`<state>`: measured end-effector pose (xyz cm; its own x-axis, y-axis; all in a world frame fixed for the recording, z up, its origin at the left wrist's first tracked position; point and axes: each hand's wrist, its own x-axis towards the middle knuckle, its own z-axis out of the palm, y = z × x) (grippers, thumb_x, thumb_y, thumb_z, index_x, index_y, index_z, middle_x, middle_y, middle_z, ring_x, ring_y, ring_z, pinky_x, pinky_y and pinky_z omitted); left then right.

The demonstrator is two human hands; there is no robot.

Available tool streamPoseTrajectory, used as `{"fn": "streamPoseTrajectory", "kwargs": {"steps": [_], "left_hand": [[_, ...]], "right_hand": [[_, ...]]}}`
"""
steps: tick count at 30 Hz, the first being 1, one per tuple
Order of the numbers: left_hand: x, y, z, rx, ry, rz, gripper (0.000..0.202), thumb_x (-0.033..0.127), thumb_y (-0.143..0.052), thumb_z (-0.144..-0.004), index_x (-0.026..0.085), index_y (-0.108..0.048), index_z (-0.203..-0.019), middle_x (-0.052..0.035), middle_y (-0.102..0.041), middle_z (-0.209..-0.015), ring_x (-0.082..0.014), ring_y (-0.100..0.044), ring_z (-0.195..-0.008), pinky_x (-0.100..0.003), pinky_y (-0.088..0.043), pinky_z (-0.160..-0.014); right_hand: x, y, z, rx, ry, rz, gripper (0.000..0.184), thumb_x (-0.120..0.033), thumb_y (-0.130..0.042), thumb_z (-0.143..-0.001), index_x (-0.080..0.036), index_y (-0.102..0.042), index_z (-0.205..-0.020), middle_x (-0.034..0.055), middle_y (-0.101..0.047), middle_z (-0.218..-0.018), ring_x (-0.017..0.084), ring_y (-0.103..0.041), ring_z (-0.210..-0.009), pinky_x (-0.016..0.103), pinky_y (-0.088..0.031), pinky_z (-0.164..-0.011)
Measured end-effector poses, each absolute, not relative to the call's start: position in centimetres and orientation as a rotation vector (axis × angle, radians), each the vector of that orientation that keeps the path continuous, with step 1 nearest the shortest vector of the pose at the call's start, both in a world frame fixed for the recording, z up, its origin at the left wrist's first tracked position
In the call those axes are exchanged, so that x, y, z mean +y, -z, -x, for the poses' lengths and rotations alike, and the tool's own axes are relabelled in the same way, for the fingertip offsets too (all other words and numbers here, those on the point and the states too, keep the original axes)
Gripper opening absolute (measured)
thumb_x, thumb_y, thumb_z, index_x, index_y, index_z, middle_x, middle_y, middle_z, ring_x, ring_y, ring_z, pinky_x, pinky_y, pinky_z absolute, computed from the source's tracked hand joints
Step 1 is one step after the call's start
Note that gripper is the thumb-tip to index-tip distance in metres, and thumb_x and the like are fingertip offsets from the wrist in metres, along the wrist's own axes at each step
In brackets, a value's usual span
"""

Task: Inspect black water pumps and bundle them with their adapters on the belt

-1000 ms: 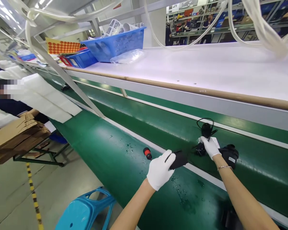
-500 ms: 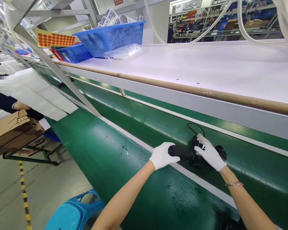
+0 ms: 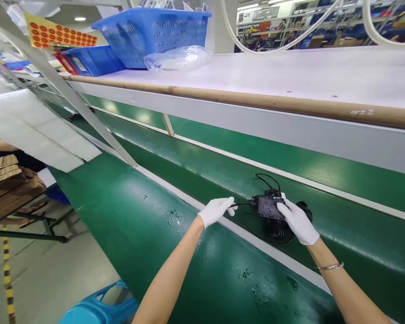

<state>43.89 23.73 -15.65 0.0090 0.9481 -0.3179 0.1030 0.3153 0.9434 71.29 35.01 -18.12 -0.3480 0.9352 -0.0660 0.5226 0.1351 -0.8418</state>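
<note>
My left hand (image 3: 218, 211), in a white glove, is closed with a thin black cable (image 3: 242, 204) pinched between its fingers. That cable runs right into a plug at the end of a black rectangular device (image 3: 269, 207). My right hand (image 3: 299, 221), also gloved in white, grips the device by its right end. Beneath and behind it lie coiled black cables (image 3: 276, 228) on the green conveyor belt (image 3: 195, 180), with one loop sticking up at the back. A dark rounded item (image 3: 303, 208) sits just beyond my right hand, partly hidden by it.
A white rail (image 3: 175, 191) divides the belt from the green worktop (image 3: 121, 198), which carries water drops. Above runs a white shelf (image 3: 256, 74) with a blue basket (image 3: 155, 36) and plastic bag (image 3: 178, 58). White foam sheets (image 3: 37, 126), cardboard (image 3: 10, 193) and a blue stool (image 3: 97, 308) are left.
My left hand has let go of the black oblong item it held and now pinches the cable, slightly further left. The right hand now holds the rectangular device. The view has shifted.
</note>
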Motion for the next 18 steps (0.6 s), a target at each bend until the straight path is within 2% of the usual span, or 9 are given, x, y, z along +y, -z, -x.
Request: {"fn": "streamPoseTrajectory", "kwargs": {"steps": [2,4,8,10,12,14,15,16,18], "left_hand": [[22.8,16.7,-42.4,1.359,-0.906,-1.032,0.065,0.077,-0.056,-0.084,0.015,-0.075,-0.082,-0.0107,-0.074,-0.103,-0.024,-0.061,-0.102,-0.039,-0.041,-0.104],[21.9,18.0,-41.6,1.285,-0.918,-0.981,0.072,0.082,-0.056,-0.08,0.014,-0.074,-0.095,-0.0114,-0.073,-0.098,-0.0244,-0.063,-0.096,-0.042,-0.045,-0.1],[20.1,20.4,-41.5,1.102,-0.934,-0.864,0.097,0.094,-0.033,-0.078,0.01,-0.065,-0.116,-0.0147,-0.071,-0.096,-0.0253,-0.067,-0.083,-0.048,-0.054,-0.088],[19.6,20.8,-41.7,1.125,-0.971,-0.817,0.099,0.093,-0.029,-0.081,0.009,-0.063,-0.121,-0.0207,-0.071,-0.105,-0.0299,-0.07,-0.089,-0.052,-0.055,-0.089],[20.0,20.4,-42.1,1.231,-1.075,-0.799,0.09,0.085,-0.042,-0.085,0.012,-0.057,-0.135,-0.0248,-0.062,-0.135,-0.0346,-0.063,-0.12,-0.053,-0.047,-0.107],[21.3,19.2,-42.9,1.356,-1.166,-0.889,0.09,0.071,-0.066,-0.082,0.019,-0.043,-0.151,-0.0188,-0.043,-0.159,-0.0331,-0.043,-0.145,-0.049,-0.033,-0.121],[22.3,18.4,-43.4,1.395,-1.161,-0.979,0.097,0.063,-0.075,-0.077,0.023,-0.037,-0.156,-0.0152,-0.039,-0.162,-0.0328,-0.039,-0.148,-0.047,-0.03,-0.122],[23.4,17.5,-43.9,1.43,-1.127,-1.08,0.103,0.057,-0.082,-0.072,0.025,-0.035,-0.157,-0.0131,-0.042,-0.161,-0.0338,-0.042,-0.146,-0.047,-0.033,-0.121],[25.6,16.1,-44.9,1.482,-1.001,-1.245,0.094,0.053,-0.086,-0.067,0.027,-0.048,-0.149,-0.0102,-0.059,-0.147,-0.0345,-0.057,-0.13,-0.046,-0.045,-0.111]], "right_hand": [[34.4,17.7,-70.7,-1.885,-1.15,1.447,0.061,-0.067,-0.051,-0.083,-0.019,-0.074,-0.113,0.0131,-0.077,-0.119,0.035,-0.069,-0.112,0.048,-0.052,-0.103],[34.0,17.2,-69.9,-1.859,-1.158,1.47,0.058,-0.066,-0.055,-0.08,-0.021,-0.076,-0.11,0.0115,-0.077,-0.12,0.035,-0.068,-0.114,0.049,-0.05,-0.105],[33.7,16.9,-68.8,-1.832,-1.106,1.446,0.054,-0.063,-0.058,-0.078,-0.023,-0.076,-0.109,0.0099,-0.077,-0.119,0.034,-0.069,-0.112,0.047,-0.054,-0.101],[33.6,17.0,-68.3,-1.829,-1.07,1.46,0.053,-0.061,-0.058,-0.078,-0.024,-0.076,-0.112,0.0085,-0.077,-0.121,0.033,-0.07,-0.111,0.046,-0.055,-0.1],[33.5,17.1,-67.6,-1.854,-1.017,1.486,0.051,-0.058,-0.058,-0.079,-0.026,-0.077,-0.114,0.0073,-0.077,-0.121,0.032,-0.07,-0.111,0.046,-0.055,-0.1],[33.3,17.3,-66.7,-1.909,-0.974,1.494,0.05,-0.056,-0.058,-0.08,-0.027,-0.077,-0.116,0.0066,-0.078,-0.12,0.032,-0.071,-0.111,0.046,-0.055,-0.099],[33.2,17.4,-66.1,-1.937,-0.957,1.485,0.05,-0.056,-0.057,-0.081,-0.027,-0.077,-0.116,0.0063,-0.078,-0.12,0.032,-0.071,-0.111,0.047,-0.055,-0.1],[33.1,17.5,-65.6,-1.954,-0.941,1.47,0.049,-0.056,-0.056,-0.082,-0.028,-0.077,-0.117,0.0059,-0.077,-0.12,0.032,-0.071,-0.112,0.047,-0.054,-0.1],[33.1,17.7,-64.8,-1.95,-0.917,1.442,0.048,-0.057,-0.054,-0.085,-0.029,-0.077,-0.117,0.0051,-0.078,-0.119,0.031,-0.071,-0.112,0.047,-0.054,-0.101]]}}
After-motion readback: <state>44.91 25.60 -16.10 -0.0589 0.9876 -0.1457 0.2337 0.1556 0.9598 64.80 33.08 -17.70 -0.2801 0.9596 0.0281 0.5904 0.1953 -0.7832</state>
